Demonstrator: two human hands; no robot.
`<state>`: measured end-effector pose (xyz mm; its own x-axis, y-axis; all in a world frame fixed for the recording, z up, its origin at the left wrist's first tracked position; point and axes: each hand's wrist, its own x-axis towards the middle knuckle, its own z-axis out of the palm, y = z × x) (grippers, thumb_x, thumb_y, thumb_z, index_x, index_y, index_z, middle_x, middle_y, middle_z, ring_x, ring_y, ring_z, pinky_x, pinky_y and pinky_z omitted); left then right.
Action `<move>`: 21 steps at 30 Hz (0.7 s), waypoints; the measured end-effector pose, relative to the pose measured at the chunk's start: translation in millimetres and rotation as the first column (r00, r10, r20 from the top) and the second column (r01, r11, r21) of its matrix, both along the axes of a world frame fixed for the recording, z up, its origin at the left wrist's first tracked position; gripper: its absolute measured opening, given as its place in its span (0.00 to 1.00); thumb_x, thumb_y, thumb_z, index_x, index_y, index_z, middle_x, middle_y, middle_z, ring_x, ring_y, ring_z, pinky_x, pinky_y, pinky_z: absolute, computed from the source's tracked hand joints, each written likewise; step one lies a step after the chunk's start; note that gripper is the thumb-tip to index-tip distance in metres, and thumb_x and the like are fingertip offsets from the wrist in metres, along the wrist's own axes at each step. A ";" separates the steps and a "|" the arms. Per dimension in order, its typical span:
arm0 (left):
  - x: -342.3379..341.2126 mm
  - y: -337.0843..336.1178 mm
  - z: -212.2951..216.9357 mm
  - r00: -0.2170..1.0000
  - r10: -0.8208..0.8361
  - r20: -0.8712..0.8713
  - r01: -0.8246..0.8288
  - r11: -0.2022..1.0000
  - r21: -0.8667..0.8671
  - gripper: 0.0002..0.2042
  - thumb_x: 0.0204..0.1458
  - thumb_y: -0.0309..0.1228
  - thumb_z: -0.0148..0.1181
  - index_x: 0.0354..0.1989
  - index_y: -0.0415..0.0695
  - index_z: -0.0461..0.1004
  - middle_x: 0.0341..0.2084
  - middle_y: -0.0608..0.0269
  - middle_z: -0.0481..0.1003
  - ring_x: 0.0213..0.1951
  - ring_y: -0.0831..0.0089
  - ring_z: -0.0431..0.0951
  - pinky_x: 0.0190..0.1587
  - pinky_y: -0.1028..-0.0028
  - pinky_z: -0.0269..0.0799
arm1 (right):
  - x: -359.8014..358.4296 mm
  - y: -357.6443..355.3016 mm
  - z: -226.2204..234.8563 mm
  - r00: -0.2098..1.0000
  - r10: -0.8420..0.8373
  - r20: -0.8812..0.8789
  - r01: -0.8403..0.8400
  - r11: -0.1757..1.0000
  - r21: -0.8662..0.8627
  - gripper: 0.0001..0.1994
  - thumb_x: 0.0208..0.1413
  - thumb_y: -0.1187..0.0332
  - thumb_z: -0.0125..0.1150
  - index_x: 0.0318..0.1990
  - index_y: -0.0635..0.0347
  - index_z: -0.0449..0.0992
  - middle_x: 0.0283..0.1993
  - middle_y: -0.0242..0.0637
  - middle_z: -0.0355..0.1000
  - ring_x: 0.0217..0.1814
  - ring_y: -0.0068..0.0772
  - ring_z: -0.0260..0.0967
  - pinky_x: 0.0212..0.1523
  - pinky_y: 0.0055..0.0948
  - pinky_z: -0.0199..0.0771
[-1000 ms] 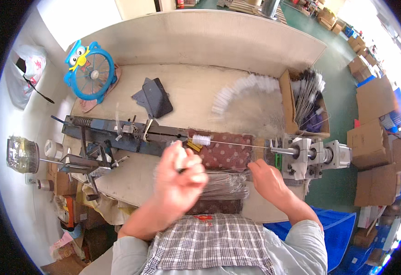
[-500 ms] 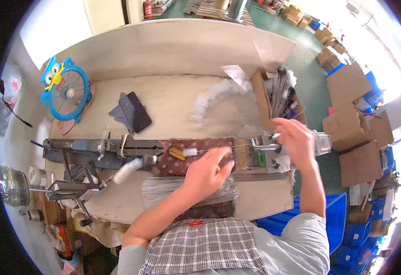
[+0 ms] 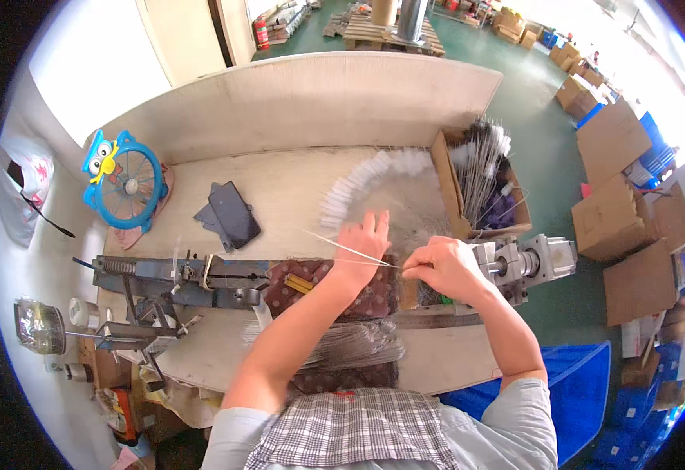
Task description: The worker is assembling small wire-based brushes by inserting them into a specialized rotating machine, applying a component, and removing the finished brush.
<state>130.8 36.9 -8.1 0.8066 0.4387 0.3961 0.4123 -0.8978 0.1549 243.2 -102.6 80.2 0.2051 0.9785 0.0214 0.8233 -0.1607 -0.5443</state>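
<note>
My right hand (image 3: 446,268) is closed in a pinch on the end of thin pale wires (image 3: 342,247), beside the motor end of a long bench machine. Those wires stretch left across my left hand (image 3: 363,244), whose fingers point away from me, extended. Whether its thumb touches the wires cannot be made out. Under my left wrist lies a dark red polka-dot cloth (image 3: 370,300), with small yellow pieces (image 3: 299,283) on it. A bundle of thin metal wires (image 3: 350,345) rests nearer my body.
White brush-like pieces (image 3: 346,192) form an arc on the table. A cardboard box (image 3: 450,184) of wire-stemmed pieces stands at the right. Dark flat phone-like objects (image 3: 234,215) and a blue owl-shaped fan (image 3: 127,184) lie left. The machine's motor (image 3: 542,262) and a blue crate (image 3: 573,392) are right.
My right hand has come down and left, from beside the box to the wires. My left hand has moved away from me, its fingers now extended. The whole view has shifted slightly.
</note>
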 end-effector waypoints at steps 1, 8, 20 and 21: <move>-12.8 -11.0 7.4 0.992 -0.069 0.104 0.073 0.996 -0.040 0.14 0.45 0.29 0.60 0.42 0.43 0.72 0.29 0.61 0.73 0.31 0.64 0.77 0.33 0.66 0.72 | 0.7 -0.1 -1.1 1.000 -0.003 -0.021 0.003 1.000 -0.001 0.06 0.44 0.66 0.64 0.27 0.56 0.80 0.27 0.36 0.75 0.31 0.39 0.70 0.35 0.35 0.70; -129.3 -70.3 9.4 0.938 0.330 0.105 0.086 0.071 -0.994 0.15 0.54 0.42 0.57 0.32 0.41 0.76 0.20 0.61 0.74 0.26 0.68 0.75 0.27 0.71 0.71 | -57.1 70.6 -8.5 0.937 0.349 0.029 -0.331 0.856 0.397 0.05 0.41 0.64 0.64 0.23 0.53 0.79 0.23 0.31 0.73 0.32 0.36 0.69 0.35 0.34 0.71; -216.9 -13.1 22.3 0.453 0.891 0.037 0.650 -0.301 -0.698 0.34 0.55 0.63 0.36 0.18 0.46 0.76 0.09 0.65 0.64 0.16 0.69 0.64 0.21 0.72 0.58 | -135.6 121.2 -41.0 0.955 0.288 0.067 -0.294 0.900 0.322 0.04 0.40 0.68 0.60 0.22 0.56 0.74 0.25 0.30 0.72 0.35 0.37 0.67 0.34 0.37 0.70; -208.4 -18.7 19.8 0.423 0.895 0.143 0.569 -0.140 -0.810 0.30 0.56 0.57 0.44 0.17 0.43 0.75 0.10 0.65 0.67 0.17 0.70 0.68 0.21 0.69 0.63 | -136.0 120.1 -40.2 0.953 0.294 0.071 -0.301 0.901 0.312 0.04 0.40 0.68 0.60 0.22 0.56 0.74 0.25 0.30 0.72 0.35 0.37 0.67 0.34 0.37 0.70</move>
<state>-77.6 18.2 11.8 0.3117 0.8284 -0.4654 -0.4456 0.5600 0.6985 107.2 17.4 40.1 -0.0988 0.9351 0.3405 0.8180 0.2711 -0.5073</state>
